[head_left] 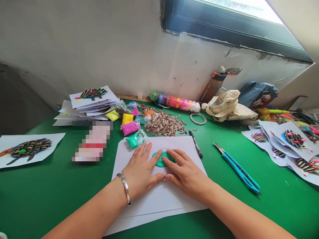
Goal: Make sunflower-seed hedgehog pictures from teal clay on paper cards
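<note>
A flat patch of green clay (pixel 159 160) lies on a stack of white paper sheets (pixel 159 196) on the green table. My left hand (pixel 142 171) rests on the paper with its fingers stretched out, the forefinger on the clay's left edge. My right hand (pixel 184 172) lies flat beside it, fingers pressing the clay's right side. The two thumbs nearly touch below the clay. A silver bangle (pixel 124 187) sits on my left wrist.
A heap of sunflower seeds (pixel 163 124) and small bags of coloured clay (pixel 130 127) lie behind the paper. A black pen (pixel 195 143) and a blue utility knife (pixel 238 168) lie to the right. Finished seed pictures are stacked at the left (pixel 92 96) and right (pixel 294 139).
</note>
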The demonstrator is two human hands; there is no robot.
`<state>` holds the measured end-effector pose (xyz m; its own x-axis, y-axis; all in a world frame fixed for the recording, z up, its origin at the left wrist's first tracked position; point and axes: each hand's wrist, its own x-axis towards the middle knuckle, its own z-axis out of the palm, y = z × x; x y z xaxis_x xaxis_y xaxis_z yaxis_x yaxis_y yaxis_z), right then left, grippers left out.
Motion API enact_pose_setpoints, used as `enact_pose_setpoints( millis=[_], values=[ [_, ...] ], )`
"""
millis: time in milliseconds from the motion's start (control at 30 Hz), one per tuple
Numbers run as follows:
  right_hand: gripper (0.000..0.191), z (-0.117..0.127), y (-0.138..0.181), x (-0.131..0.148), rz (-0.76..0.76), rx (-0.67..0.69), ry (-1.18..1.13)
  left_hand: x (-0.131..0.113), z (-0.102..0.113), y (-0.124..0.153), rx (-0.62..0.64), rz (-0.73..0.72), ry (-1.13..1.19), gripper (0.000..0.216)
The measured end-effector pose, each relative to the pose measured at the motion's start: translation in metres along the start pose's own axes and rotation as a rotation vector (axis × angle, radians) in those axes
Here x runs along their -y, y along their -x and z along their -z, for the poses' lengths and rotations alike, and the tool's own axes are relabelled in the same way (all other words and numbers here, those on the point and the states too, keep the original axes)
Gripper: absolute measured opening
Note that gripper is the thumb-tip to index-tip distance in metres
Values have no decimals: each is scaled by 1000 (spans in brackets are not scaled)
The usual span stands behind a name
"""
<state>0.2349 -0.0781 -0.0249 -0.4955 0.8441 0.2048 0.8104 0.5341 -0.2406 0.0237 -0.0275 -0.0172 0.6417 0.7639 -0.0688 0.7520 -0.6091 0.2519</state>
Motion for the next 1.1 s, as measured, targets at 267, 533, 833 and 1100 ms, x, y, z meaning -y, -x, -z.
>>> enact_pose_setpoints(
  millis=[267, 533, 833, 1100],
  values=[
    [55, -2, -2, 1, 14, 25, 56, 4, 6, 1, 38, -14, 46, 85],
    [57, -3, -4, 6, 23, 33, 125, 5, 9, 1, 92, 16, 89, 85],
    [55, -3, -7, 6, 45, 110, 113, 15, 17, 1, 157, 12, 168, 83],
    [54, -4, -13, 12, 7, 111, 88, 16, 24, 1, 214, 25, 174, 82]
  ],
)
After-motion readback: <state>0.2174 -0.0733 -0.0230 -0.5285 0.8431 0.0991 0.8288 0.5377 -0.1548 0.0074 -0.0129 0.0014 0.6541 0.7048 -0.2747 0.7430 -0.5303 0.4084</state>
